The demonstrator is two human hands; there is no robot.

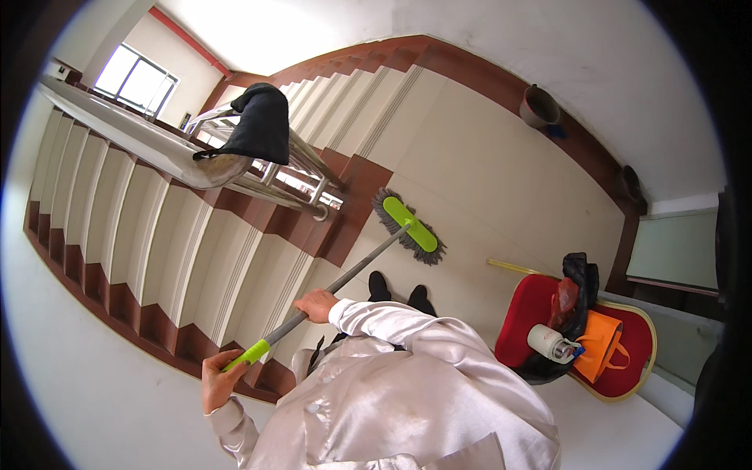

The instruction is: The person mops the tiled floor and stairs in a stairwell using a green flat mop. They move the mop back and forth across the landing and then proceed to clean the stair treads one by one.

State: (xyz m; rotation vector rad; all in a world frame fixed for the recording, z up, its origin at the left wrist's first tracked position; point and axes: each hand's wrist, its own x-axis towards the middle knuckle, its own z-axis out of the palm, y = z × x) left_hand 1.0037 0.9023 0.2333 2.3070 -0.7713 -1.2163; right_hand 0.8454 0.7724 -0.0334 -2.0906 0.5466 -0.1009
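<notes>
A flat mop with a lime-green head [422,235] and grey fringe rests on the pale tiled landing in front of my dark shoes [379,286]. Its grey pole [367,258] slants back towards me on the left. My left hand [220,376] is wrapped around the green grip [254,352] at the pole's upper end. Farther down the pole, my right hand [318,305] grips the grey shaft. Part of the fringe lies hidden beneath the green plate.
Stairs descend at left [194,258] and rise ahead [346,111]. A metal railing [320,194] bears a black cloth [258,126]. At right, a red chair [523,317] holds a bottle [549,342], an orange bag [596,343] and a black bag [580,282]. A bucket [537,108] stands by the wall.
</notes>
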